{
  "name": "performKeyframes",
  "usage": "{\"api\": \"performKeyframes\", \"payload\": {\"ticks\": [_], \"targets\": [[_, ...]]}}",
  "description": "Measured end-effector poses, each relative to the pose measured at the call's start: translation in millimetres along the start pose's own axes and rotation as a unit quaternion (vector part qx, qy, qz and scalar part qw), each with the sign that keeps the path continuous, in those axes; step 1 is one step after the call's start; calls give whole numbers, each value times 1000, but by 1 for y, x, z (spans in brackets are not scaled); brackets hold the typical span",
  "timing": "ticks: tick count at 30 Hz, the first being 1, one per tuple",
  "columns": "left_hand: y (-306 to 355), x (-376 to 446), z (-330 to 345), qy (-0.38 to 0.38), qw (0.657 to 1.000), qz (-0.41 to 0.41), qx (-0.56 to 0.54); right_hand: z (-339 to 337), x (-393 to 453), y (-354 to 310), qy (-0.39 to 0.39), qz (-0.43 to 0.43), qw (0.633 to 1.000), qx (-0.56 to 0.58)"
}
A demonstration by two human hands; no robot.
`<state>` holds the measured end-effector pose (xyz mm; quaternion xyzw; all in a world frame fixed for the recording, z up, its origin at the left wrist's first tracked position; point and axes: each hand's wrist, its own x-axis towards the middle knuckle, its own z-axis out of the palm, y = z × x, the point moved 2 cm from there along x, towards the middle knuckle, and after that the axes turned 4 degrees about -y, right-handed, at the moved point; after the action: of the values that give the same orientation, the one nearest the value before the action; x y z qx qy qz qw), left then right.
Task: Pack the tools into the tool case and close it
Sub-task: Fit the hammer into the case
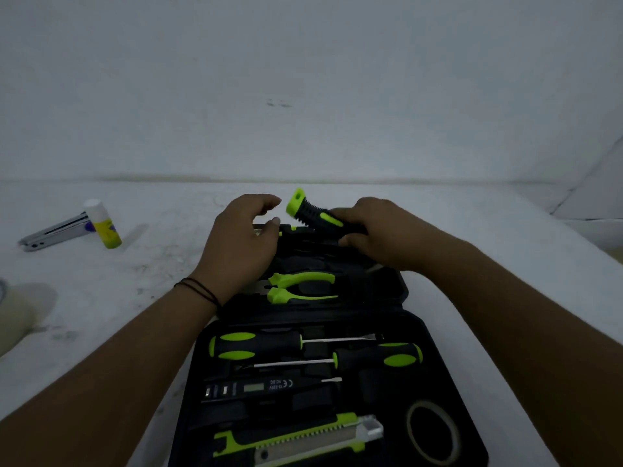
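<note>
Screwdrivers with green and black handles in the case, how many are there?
2. One screwdriver lies in the near half of the tool case, handle left. The second screwdriver lies just below it, handle right. Hands may hide others.

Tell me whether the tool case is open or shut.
Open. The tool case lies spread flat in two halves on the table, with pliers and screwdrivers showing in their slots.

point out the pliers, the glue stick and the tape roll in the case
pliers [303,287]: head view, on the green handles
glue stick [105,226]: head view, on its yellow body
tape roll [433,433]: head view, on the left side of the ring
</note>
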<state>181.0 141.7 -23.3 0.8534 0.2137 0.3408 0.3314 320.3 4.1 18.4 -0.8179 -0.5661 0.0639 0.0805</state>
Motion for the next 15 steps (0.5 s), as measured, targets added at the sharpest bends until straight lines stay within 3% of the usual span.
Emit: {"api": "performKeyframes", "payload": {"ticks": [4,7,15], "targets": [[-5,8,8,-73,997,-26,23,20,4,1,-62,-12,997,-49],[-10,10,16,-172,978,-23,119,27,4,3,-71,-20,995,-73],[-19,3,16,-132,967,47,211,42,-3,-6,-47,-49,988,-139]]}}
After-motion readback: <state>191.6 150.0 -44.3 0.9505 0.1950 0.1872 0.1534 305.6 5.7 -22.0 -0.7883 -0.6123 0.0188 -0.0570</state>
